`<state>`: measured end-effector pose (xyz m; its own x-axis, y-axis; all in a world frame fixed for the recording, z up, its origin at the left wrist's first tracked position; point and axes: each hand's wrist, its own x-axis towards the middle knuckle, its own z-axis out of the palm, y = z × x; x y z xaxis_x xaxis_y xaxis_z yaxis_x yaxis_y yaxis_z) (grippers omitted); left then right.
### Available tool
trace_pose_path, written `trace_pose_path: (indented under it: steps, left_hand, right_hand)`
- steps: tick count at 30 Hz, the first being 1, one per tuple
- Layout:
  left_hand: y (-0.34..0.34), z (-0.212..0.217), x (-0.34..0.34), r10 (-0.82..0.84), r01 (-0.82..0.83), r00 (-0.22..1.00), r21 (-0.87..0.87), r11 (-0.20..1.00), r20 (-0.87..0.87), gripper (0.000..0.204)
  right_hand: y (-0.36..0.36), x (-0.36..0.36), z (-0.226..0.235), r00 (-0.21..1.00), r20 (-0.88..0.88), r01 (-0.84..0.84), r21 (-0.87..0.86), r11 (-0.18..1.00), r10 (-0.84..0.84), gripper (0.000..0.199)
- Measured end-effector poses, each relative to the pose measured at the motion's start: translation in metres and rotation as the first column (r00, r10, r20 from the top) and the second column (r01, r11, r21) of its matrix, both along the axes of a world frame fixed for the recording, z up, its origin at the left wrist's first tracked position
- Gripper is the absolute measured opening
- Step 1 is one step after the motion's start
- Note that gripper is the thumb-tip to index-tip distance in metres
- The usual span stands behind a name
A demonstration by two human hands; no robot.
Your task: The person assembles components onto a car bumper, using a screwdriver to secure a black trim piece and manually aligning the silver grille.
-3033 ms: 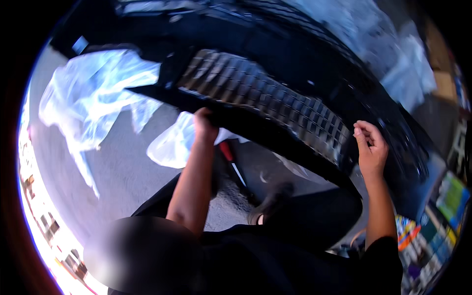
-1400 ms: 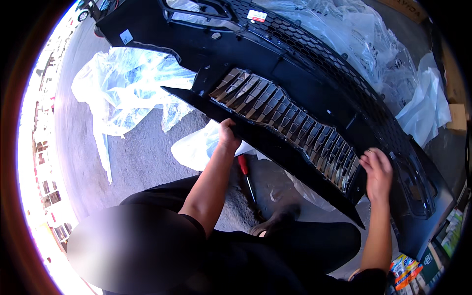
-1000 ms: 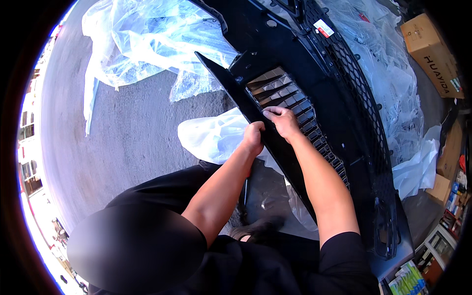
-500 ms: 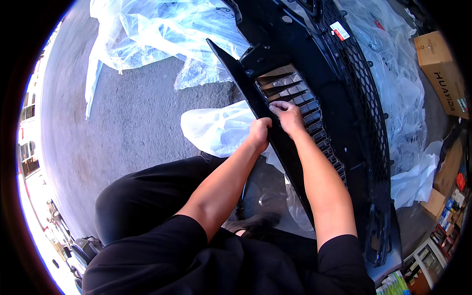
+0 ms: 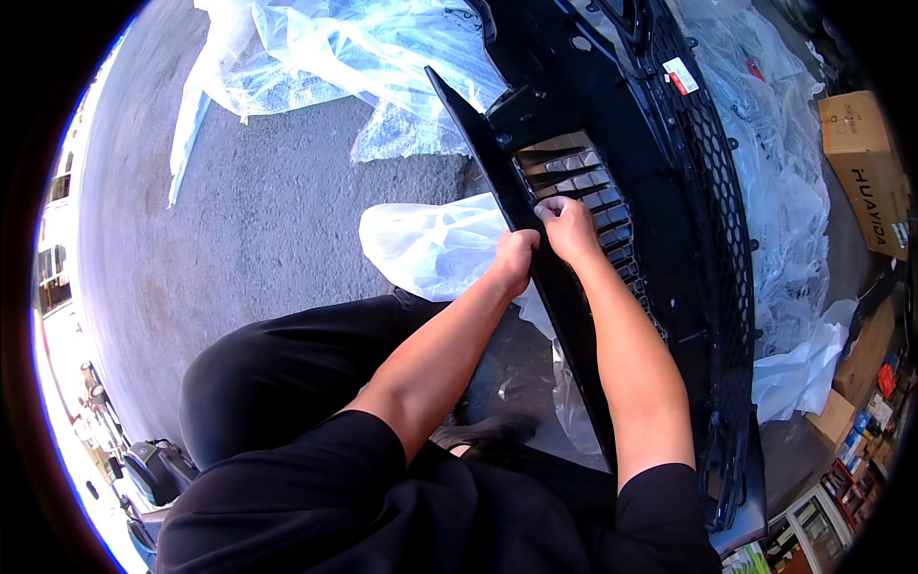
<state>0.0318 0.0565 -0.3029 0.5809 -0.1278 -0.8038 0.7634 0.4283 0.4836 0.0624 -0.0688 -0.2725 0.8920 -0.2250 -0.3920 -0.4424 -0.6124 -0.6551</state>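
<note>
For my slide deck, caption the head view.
Both hands, left and right, grip a black bumper's edge beside its grille.

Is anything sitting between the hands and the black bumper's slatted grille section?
Nothing visible: the left hand grips the black bumper edge, and the right hand rests directly on the slatted grille.

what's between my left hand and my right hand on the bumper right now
In the head view, only the black bumper's thin lower edge runs between the left hand and the right hand; both grip it close together, beside the slatted grille.
</note>
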Motion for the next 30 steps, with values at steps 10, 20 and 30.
trace_pose_path:
  steps: [10, 20, 30]
  left_hand:
    - [-0.003, 0.012, 0.003, -0.052, 0.050, 0.998, 0.064, 0.997, 0.024, 0.005]
    - [-0.003, -0.004, 0.001, -0.010, 0.011, 1.000, 0.048, 0.999, -0.013, 0.003]
    - [-0.003, -0.003, 0.006, -0.054, 0.053, 0.998, 0.055, 0.997, 0.016, 0.001]
  right_hand:
    - [-0.015, 0.010, -0.016, 0.994, -0.104, -0.027, 0.159, 0.987, 0.044, 0.027]
    - [-0.010, 0.003, -0.011, 0.998, 0.045, 0.025, 0.181, 0.983, -0.034, 0.022]
    - [-0.005, -0.004, -0.009, 0.990, 0.047, 0.125, 0.150, 0.981, -0.133, 0.025]
